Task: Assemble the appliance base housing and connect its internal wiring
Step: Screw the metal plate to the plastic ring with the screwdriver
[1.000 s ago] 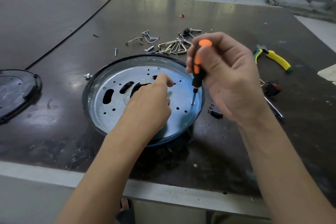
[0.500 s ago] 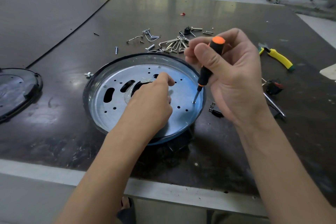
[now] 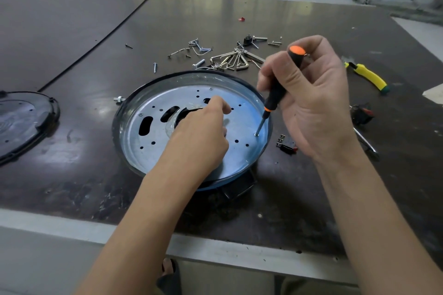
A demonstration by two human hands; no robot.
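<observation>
Orange-capped, the screwdriver [image 3: 275, 96] now leans further right in your right hand [image 3: 311, 100], which grips its handle. The tip has stayed on the screw [image 3: 256, 135] near the right edge of the metal plate [image 3: 153, 151], so you are likely mid-turn. Your left hand [image 3: 203, 136] rests curled on the plate's middle, steadying the round base [image 3: 117, 124]; whether it pinches anything, I cannot tell.

housing [image 3: 134, 141] centre | screws [image 3: 223, 57] behind | cover [image 3: 24, 122] left | pliers [image 3: 366, 76] right
</observation>
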